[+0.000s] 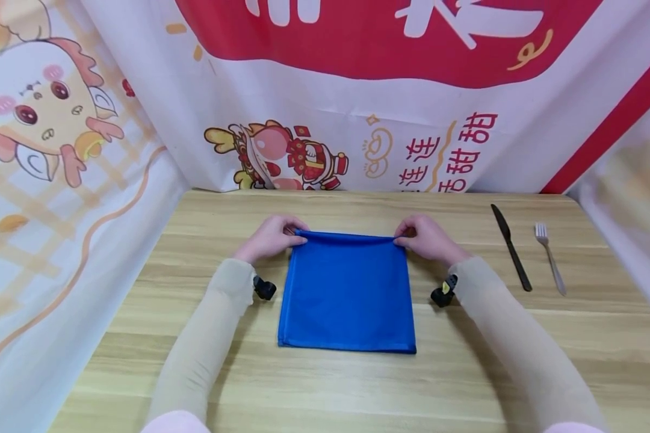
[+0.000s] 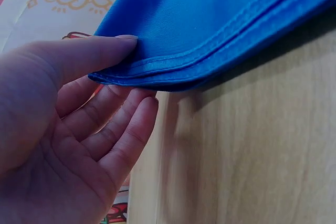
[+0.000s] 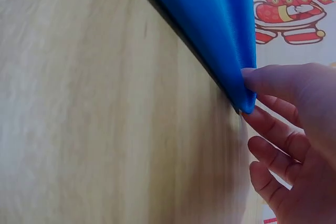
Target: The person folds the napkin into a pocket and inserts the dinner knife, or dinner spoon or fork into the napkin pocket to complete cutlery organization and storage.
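Note:
A blue cloth napkin (image 1: pixel 352 291), folded into a near square with stitched hems, lies on the wooden table. At its far left corner my left hand (image 1: pixel 276 236) pinches the fabric between thumb and fingers. My right hand (image 1: pixel 425 237) pinches the far right corner in the same way. Between the two hands the far edge is slightly raised and sags a little. In the left wrist view the layered hem of the napkin (image 2: pixel 178 66) shows under the thumb. The right wrist view has the napkin's corner (image 3: pixel 241 90) held at the fingertips.
To the right lie a black table knife (image 1: pixel 511 246) and a silver fork (image 1: pixel 550 258), side by side on the wooden table (image 1: pixel 357 391). A printed curtain (image 1: pixel 379 138) hangs along the table's far edge, with another sheet (image 1: pixel 59 240) on the left.

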`<state>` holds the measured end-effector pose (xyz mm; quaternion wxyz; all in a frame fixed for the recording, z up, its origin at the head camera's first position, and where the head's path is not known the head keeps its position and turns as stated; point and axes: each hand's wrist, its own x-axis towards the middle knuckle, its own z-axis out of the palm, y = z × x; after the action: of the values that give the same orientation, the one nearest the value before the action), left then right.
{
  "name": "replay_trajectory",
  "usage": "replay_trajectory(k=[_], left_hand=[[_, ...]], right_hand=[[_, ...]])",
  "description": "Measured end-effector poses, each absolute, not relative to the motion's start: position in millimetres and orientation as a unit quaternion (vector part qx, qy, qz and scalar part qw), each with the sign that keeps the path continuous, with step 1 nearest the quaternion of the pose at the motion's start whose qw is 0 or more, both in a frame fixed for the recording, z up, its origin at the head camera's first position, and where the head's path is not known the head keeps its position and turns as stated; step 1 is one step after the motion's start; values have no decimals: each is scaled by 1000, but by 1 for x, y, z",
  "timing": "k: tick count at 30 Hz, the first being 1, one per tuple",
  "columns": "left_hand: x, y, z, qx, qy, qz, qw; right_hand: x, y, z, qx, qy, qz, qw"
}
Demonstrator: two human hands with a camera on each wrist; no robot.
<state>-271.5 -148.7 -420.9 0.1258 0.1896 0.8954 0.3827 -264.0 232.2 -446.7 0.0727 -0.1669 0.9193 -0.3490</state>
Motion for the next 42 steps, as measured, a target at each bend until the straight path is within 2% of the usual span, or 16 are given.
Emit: replay_trajectory(k=[12,19,24,33,38,42], left_hand=[[-267,-143,-430,189,892,388,131],[-265,-132,-427,176,887,415,100],[-269,-125,-428,167,881,437,67],[-291,-111,-420,171,875,451,27],[-301,-103,-419,181,866,466,6],[-302,-100,-423,160,867,471,16]], right_hand=[[-257,254,-441,-149,916,-365,77],[-259,262,-435,-129,911,-381,88],[-263,267,-427,-125,909,-392,66],[-272,275,-407,-125,904,-408,-11],[-276,278,-402,-98,903,-419,-16],[-277,278,-406,-77,900,-430,-7]])
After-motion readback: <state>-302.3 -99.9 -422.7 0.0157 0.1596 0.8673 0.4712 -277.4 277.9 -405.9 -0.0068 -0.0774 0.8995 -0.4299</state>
